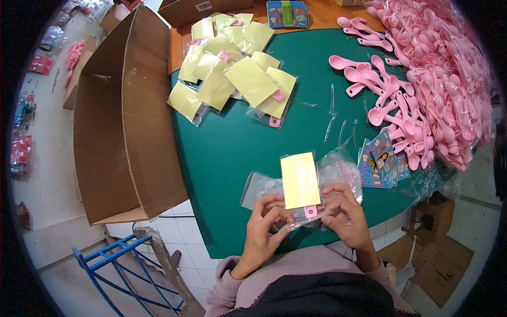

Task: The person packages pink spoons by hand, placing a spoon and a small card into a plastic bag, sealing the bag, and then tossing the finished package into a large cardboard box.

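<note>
Packet (300,182) between left hand (266,222), right hand (346,216)

One left hand (264,224) and one right hand (344,215) pinch one spoon packet (300,180). Beyond the grip: roughly twelve finished packets (232,74), overlapping. To its right: one fan of printed cards (381,158) and pink spoons (438,68), too many to count. To its left: one cardboard box (121,121).
</note>
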